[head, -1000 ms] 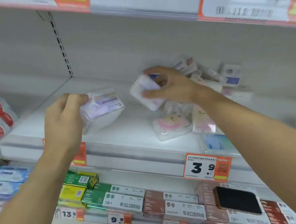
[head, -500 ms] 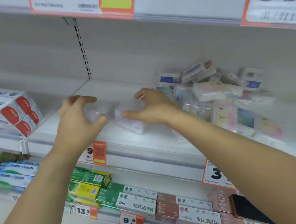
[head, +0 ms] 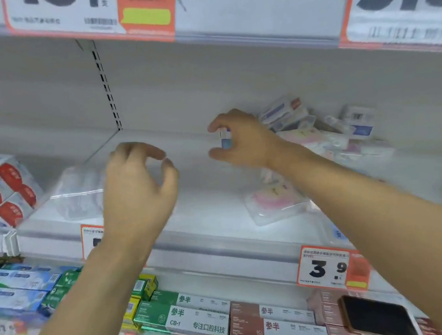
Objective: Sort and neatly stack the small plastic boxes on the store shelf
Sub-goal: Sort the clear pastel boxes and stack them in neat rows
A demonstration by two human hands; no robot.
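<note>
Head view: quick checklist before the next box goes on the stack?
1. Right hand pinches a small box between thumb and fingers: ok.
2. Left hand holds nothing, fingers loosely curled: ok.
3. Stacked clear boxes sit at the shelf's left end, beside the left hand: ok.
4. Stack squared up: cannot tell, blurred.
5. Bare shelf between stack and held box: ok.
6. Pile of boxes at right sorted: not ok, jumbled.
</note>
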